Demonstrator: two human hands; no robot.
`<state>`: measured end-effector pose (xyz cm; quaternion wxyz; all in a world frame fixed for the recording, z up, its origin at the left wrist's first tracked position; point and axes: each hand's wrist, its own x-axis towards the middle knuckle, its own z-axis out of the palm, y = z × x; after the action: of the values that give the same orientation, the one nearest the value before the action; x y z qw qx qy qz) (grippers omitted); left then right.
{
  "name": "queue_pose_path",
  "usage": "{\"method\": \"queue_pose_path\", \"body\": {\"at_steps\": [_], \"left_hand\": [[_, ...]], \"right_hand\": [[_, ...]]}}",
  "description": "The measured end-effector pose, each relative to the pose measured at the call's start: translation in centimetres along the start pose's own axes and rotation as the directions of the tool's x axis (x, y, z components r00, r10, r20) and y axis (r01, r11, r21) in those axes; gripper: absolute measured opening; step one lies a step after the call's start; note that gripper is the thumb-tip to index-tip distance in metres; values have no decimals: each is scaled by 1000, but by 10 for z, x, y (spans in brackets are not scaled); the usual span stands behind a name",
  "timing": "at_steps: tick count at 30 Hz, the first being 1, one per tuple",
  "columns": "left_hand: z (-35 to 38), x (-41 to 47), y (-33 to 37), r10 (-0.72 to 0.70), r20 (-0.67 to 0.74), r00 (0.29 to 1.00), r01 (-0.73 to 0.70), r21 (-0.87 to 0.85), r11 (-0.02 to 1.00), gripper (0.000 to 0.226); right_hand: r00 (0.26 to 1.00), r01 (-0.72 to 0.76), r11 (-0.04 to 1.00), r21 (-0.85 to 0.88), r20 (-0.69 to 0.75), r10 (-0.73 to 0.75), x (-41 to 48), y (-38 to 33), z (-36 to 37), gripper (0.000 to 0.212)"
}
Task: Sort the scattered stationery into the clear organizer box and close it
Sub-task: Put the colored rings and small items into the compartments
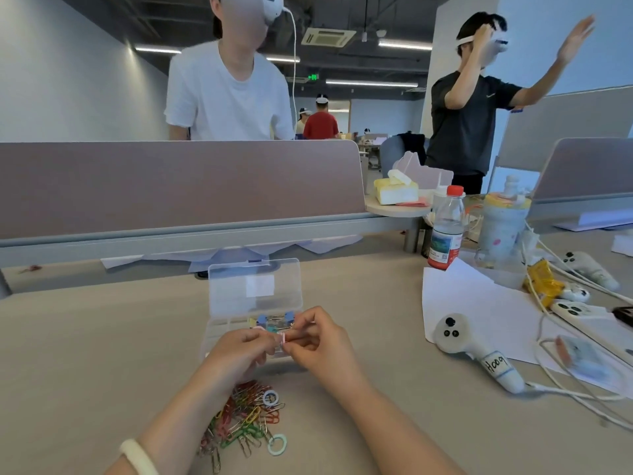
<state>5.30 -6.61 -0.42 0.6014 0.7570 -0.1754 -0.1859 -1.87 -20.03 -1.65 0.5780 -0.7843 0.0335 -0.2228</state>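
The clear organizer box (219, 332) sits open at the table's centre, its lid (255, 289) standing up behind it. Blue and teal binder clips (274, 318) lie in a rear compartment. Both hands meet just over the box's front edge. My right hand (317, 341) pinches a small pink ring (283, 338), and my left hand (239, 349) has its fingertips curled against the same ring. A heap of coloured paper clips (245, 421) lies near me, with a white-blue ring (270, 398) on it and a mint ring (276, 444) beside it.
A white VR controller (476, 349) lies on white paper (479, 303) at the right, among cables, a water bottle (445, 228) and a yellow packet (543, 284). A desk divider (178, 186) runs behind the box. Two people stand beyond it.
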Motion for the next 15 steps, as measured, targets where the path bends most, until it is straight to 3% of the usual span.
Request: {"method": "queue_pose_path", "body": {"at_steps": [5, 9, 12, 15], "left_hand": [[2, -1, 0, 5, 49, 999, -4, -20, 1000, 21], [-4, -2, -3, 28, -5, 1000, -28, 19, 999, 27], [-12, -4, 0, 57, -89, 994, -55, 19, 998, 27], [-21, -10, 2, 78, -151, 985, -78, 3, 997, 27]], "right_hand": [[1000, 29, 999, -27, -7, -29, 0, 2, 1, 33], [997, 11, 999, -51, 74, -7, 1, 4, 0, 31], [985, 46, 964, -261, 171, -1, 2, 4, -4, 13], [922, 163, 876, -454, 387, 29, -4, 3, 0, 22]]}}
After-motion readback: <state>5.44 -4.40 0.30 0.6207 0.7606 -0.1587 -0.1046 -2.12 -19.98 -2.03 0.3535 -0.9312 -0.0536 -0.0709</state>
